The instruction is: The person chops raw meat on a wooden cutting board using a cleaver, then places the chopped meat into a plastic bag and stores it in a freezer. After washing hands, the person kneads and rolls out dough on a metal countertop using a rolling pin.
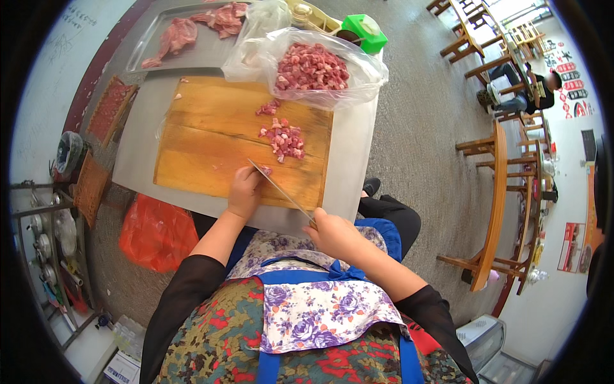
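Note:
My right hand (333, 235) grips a knife by its handle. The knife's narrow blade (283, 187) slants away to the left over the near part of a wooden cutting board (206, 139). At the blade's tip end, my left hand (244, 189) has its fingers bunched on a small piece of raw meat (266, 170), which shows just past the blade. How much meat the fingers cover is hidden. Beyond the knife lies a loose pile of diced meat (285, 139), with a smaller cluster of diced meat (267, 107) farther back.
A clear plastic bag (369, 72) full of diced meat (312, 67) overlaps the board's far edge. Behind stand a metal tray (144, 53) with larger raw meat pieces (177, 36) and a green box (371, 43). A red plastic bag (156, 235) hangs low at left. Across the room a person (539, 91) sits.

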A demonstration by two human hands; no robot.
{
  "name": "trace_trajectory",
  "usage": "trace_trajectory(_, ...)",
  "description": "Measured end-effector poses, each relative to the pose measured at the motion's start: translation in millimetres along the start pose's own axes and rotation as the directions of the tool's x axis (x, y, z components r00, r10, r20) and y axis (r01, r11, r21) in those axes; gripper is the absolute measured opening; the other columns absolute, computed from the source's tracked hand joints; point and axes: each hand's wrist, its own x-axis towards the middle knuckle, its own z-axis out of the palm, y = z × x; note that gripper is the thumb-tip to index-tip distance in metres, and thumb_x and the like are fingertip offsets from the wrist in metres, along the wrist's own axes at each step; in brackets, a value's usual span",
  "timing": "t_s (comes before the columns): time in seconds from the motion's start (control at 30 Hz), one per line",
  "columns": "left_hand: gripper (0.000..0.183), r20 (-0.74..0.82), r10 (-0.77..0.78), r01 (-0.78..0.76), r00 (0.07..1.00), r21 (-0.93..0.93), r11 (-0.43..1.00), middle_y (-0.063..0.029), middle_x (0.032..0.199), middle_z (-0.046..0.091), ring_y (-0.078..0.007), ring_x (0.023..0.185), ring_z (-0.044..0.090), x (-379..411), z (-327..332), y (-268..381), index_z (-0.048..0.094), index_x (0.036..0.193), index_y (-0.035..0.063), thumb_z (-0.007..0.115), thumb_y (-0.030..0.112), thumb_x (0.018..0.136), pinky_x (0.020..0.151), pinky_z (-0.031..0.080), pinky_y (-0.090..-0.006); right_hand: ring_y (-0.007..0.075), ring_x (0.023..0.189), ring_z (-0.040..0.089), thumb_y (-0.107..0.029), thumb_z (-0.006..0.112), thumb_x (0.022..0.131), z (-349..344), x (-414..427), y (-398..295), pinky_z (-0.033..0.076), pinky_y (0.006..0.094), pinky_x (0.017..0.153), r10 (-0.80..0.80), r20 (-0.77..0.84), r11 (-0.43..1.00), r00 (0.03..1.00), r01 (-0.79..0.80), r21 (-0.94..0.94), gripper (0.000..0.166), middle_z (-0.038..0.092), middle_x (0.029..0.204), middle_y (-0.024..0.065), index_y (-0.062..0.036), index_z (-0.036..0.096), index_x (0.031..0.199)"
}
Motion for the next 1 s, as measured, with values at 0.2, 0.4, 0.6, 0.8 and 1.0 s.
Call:
trace_trajectory(0.2,0.029,-0.045,0.106,-0.102,0.993,0.081,0.991,-0.0141,0.106,0.068,-0.0361,0.095,0.06,3,3,4,0.07,0.101,0.0045,0.063,-0.006,0.075,0.085,0.049,-0.0428,0.0459,0.077,0.065,-0.031,0.062,0.094,28,50,-2,0.051,0.053,0.07,-0.095,-0.158,0.994,0.983,0.102,0.032,0.035,0.065,0.077,0.0282,0.0022,0.05,0.093)
trace_trajectory(0.4,0.019,-0.051,0.044,-0.04,0.998,0.066,0.997,-0.0142,0.101,0.066,-0.0355,0.09,0.06,4,-2,11,0.063,0.097,0.0027,0.064,-0.003,0.079,0.082,0.049,-0.0421,0.0441,0.082,0.066,-0.031,0.061,0.094,14,27,0,0.052,0.0505,0.074,-0.05,-0.061,0.999,0.997,0.05,-0.009,0.033,0.068,0.085,0.0241,0.0004,0.053,0.1)
trace_trajectory(0.6,0.012,-0.03,-0.239,0.239,0.971,-0.011,0.971,-0.0127,0.09,0.062,-0.0327,0.086,0.06,2,-14,19,0.061,0.092,0.0044,0.069,0.004,0.084,0.075,0.048,-0.0416,0.0459,0.077,0.064,-0.034,0.062,0.094,13,0,36,0.05,0.0531,0.069,-0.057,-0.223,0.998,0.973,0.055,-0.015,0.036,0.066,0.079,0.0249,-0.0011,0.048,0.092)
trace_trajectory(0.8,0.009,-0.068,0.009,-0.011,0.998,-0.03,0.999,-0.0108,0.084,0.063,-0.0302,0.077,0.06,1,-15,11,0.067,0.087,0.0058,0.072,0.002,0.08,0.07,0.048,-0.0395,0.0442,0.082,0.066,-0.032,0.058,0.096,9,-14,8,0.051,0.0515,0.073,-0.045,-0.025,0.996,0.999,0.043,-0.082,0.032,0.068,0.084,0.0249,-0.0005,0.051,0.099)
trace_trajectory(1.0,0.012,-0.03,0.017,-0.015,0.999,0.048,0.999,-0.0104,0.085,0.066,-0.0294,0.081,0.063,2,-12,13,0.069,0.088,0.0049,0.07,-0.003,0.079,0.071,0.051,-0.0376,0.0435,0.085,0.066,-0.031,0.057,0.096,4,-6,1,0.05,0.0508,0.076,-0.011,0.045,0.996,0.999,0.015,-0.087,0.032,0.068,0.084,0.0246,0.0003,0.05,0.099)
